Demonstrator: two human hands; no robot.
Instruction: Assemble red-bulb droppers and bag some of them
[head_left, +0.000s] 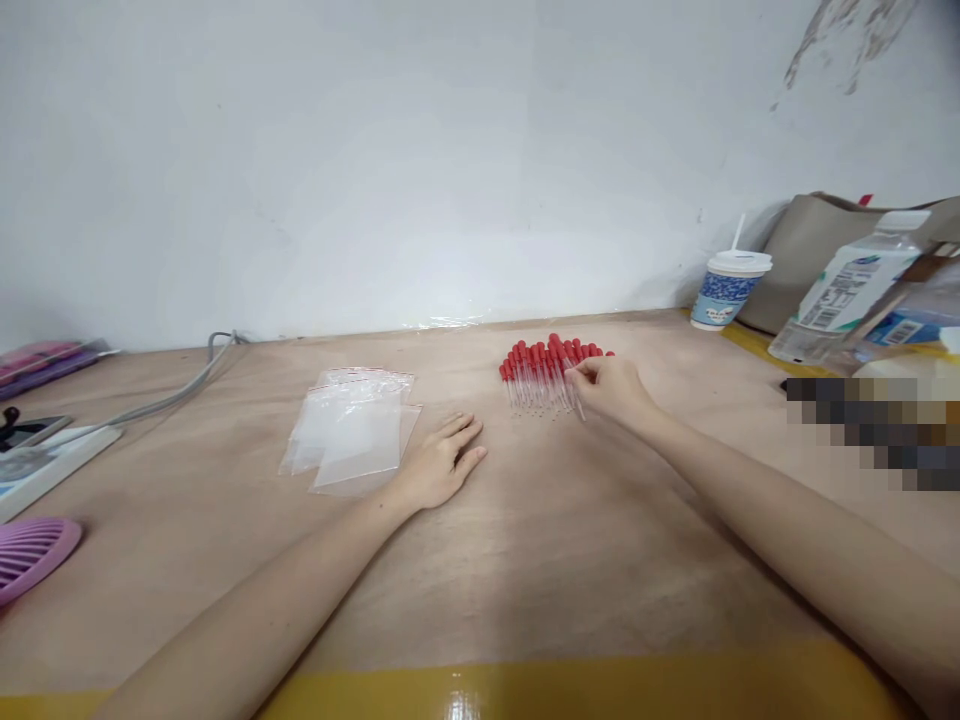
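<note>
Several clear droppers with red bulbs lie side by side on the wooden table, right of centre. My right hand is at their right end, its fingers pinched on one dropper whose red bulb points up and away. Flat on the table, palm down and fingers apart, my left hand holds nothing. Just left of it is a loose, overlapping stack of clear plastic zip bags.
A lidded paper cup, a plastic bottle and a grey bag stand at the back right. At the left are a grey cable, a white power strip and a pink slatted object. A wall bounds the table behind.
</note>
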